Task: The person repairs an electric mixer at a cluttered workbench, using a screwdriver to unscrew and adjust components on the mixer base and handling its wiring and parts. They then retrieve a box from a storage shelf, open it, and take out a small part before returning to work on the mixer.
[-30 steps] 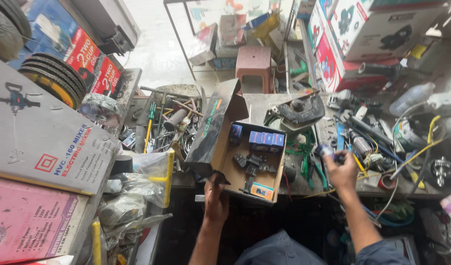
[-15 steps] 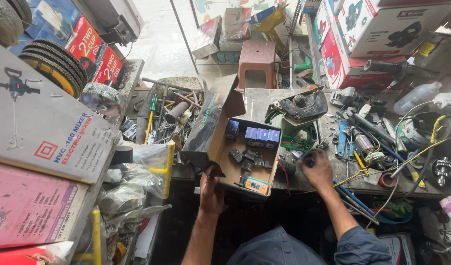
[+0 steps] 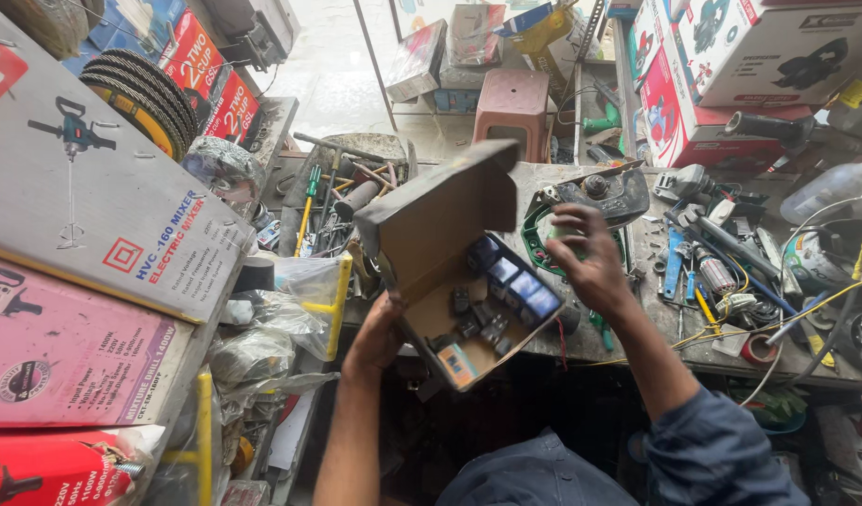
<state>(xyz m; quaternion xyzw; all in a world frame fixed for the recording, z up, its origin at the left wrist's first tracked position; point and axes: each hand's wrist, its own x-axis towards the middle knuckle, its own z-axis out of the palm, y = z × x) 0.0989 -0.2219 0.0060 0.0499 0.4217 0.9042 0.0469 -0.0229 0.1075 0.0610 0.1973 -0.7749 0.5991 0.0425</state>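
Left hand found under the near left corner of one open cardboard box, forearm rising from below, grip closed on the box edge and holding it tilted above the desk front. Right hand found over the box's right rim, forearm angled in from lower right in a dark blue sleeve, wrist bent, fingers loosely curled; grip state not determinable, nothing seen held. Box flap raised to upper left. Inside: a row of about four small dark blue packets along the right wall, several small dark parts loose on the floor, exact count unclear. One pink stool noted beyond the desk.
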